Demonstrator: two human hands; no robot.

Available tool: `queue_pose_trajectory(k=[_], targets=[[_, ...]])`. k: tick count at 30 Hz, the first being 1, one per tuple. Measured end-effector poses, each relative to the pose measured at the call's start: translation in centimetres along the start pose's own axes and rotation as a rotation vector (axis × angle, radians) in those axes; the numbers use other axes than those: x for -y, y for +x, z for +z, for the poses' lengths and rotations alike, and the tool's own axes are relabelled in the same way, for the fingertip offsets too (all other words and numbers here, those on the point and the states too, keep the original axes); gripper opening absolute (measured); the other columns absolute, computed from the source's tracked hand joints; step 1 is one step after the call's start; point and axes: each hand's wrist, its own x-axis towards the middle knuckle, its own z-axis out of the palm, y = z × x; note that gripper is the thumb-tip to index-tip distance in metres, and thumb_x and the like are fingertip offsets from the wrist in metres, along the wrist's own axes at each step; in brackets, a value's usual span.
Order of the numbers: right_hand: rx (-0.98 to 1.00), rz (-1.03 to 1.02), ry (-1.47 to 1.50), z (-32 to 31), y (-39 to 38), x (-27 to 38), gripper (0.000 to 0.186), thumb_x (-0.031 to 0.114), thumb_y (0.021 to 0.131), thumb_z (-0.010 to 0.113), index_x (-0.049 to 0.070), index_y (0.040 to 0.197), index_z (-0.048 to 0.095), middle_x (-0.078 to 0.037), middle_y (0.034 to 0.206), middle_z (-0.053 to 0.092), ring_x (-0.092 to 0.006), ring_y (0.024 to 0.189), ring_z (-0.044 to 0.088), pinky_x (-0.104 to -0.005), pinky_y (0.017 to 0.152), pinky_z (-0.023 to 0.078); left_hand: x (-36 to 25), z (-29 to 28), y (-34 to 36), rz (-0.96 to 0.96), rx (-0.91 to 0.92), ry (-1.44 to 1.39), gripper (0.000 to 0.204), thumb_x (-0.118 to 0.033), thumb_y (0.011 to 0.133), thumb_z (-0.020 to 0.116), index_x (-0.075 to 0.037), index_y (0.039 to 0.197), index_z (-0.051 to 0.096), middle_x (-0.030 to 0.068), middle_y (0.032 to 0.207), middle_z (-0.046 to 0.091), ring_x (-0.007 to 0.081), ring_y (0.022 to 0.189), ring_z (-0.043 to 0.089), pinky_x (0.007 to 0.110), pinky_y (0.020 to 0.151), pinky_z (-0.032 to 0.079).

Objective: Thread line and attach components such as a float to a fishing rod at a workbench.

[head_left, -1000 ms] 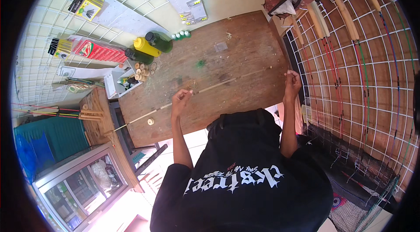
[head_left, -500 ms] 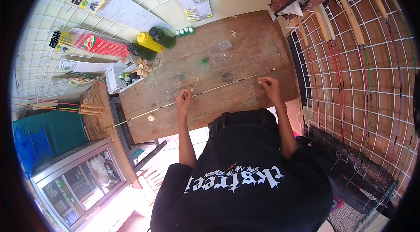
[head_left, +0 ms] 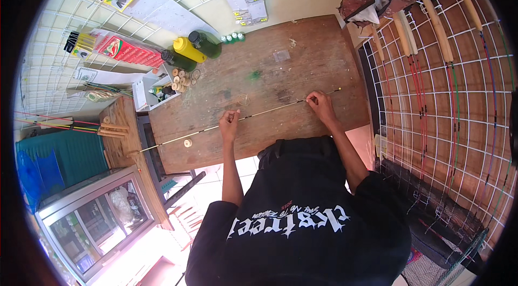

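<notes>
A slim, pale fishing rod blank (head_left: 202,131) with dark bands lies slantwise across the wooden table, its yellow tip at the far right and its other end past the table's left edge. My left hand (head_left: 229,121) is over its middle, thumb and fingers pinched together; what they hold, if anything, is too small to make out. Farther right, my right hand (head_left: 322,107) has closed fingertips against the rod blank, and any thin thread between them cannot be seen. A loose coil of thin thread (head_left: 244,100) rests just beyond my left hand.
A small pale spool (head_left: 188,143) sits on the wooden table (head_left: 232,76) near its front left. Bottles, including a yellow one (head_left: 189,50), stand at the back left beside wooden spools (head_left: 181,80) and a white box (head_left: 144,92). Finished rods (head_left: 414,78) hang on the right grid.
My right hand has moved left and come up against the rod blank. My left hand has stayed almost in place, pinched. The whole view has shifted slightly.
</notes>
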Motion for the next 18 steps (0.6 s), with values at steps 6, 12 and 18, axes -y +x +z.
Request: queue_pose_trajectory(k=[6, 12, 18], targets=[[-0.047, -0.007, 0.032, 0.5, -0.1, -0.3, 0.008, 0.005, 0.079, 0.066, 0.001, 0.084, 0.062, -0.015, 0.081, 0.062, -0.029, 0.075, 0.062, -0.038, 0.068, 0.049, 1.0, 0.1, 0.1, -0.028, 0.003, 0.022, 0.02, -0.017, 0.085, 0.069, -0.002, 0.073, 0.06, -0.0078, 0.059, 0.036, 0.0035, 0.056, 0.03, 0.022, 0.05, 0.024], [-0.035, -0.02, 0.011, 0.5, -0.1, -0.3, 0.008, 0.005, 0.079, 0.066, 0.001, 0.084, 0.062, -0.014, 0.081, 0.061, -0.0273, 0.073, 0.061, -0.0371, 0.066, 0.049, 1.4, 0.0, 0.2, -0.021, 0.009, 0.064, 0.02, -0.017, 0.083, 0.069, -0.002, 0.072, 0.06, -0.0079, 0.058, 0.036, 0.0042, 0.055, 0.031, 0.023, 0.049, 0.026], [-0.112, -0.01, 0.043, 0.5, -0.2, 0.4, 0.007, 0.005, 0.079, 0.065, 0.002, 0.085, 0.062, -0.013, 0.081, 0.061, -0.0279, 0.073, 0.059, -0.0368, 0.067, 0.048, 1.7, -0.2, -0.1, -0.029, 0.078, 0.216, 0.019, -0.015, 0.077, 0.072, -0.002, 0.068, 0.06, -0.002, 0.057, 0.04, 0.0063, 0.055, 0.036, 0.024, 0.05, 0.031]])
